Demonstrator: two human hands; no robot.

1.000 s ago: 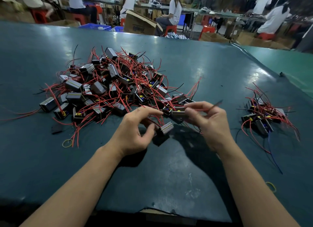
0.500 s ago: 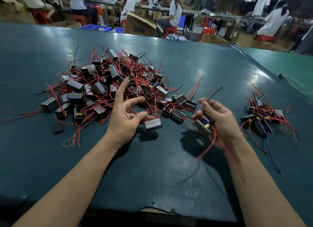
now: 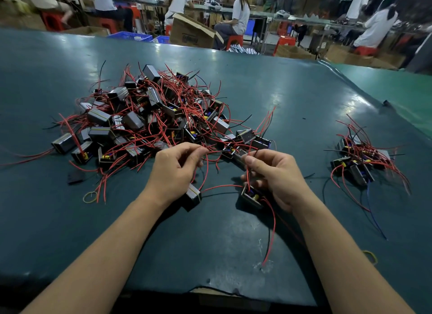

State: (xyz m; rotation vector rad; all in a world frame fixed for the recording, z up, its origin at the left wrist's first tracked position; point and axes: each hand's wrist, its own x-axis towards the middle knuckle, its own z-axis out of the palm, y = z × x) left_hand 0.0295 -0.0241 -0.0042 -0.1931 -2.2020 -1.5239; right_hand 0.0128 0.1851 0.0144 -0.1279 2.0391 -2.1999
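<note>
left hand (image 3: 174, 171) curled, pinching red wires (image 3: 206, 168) above a small box (image 3: 193, 196) lying by its wrist on the table (image 3: 210, 243); right hand (image 3: 278, 175) pinching a wire pair (image 3: 248, 173) rising from a second box (image 3: 252, 196) just under its fingers. The big pile (image 3: 152, 117) sits just beyond both hands; the small pile (image 3: 360, 159) lies well off to the right.

Glossy teal table cover (image 3: 233, 243), plastic-sheathed red wires (image 3: 187, 107), dull grey metal component casings (image 3: 99, 117), brown cardboard box (image 3: 191, 34)
</note>
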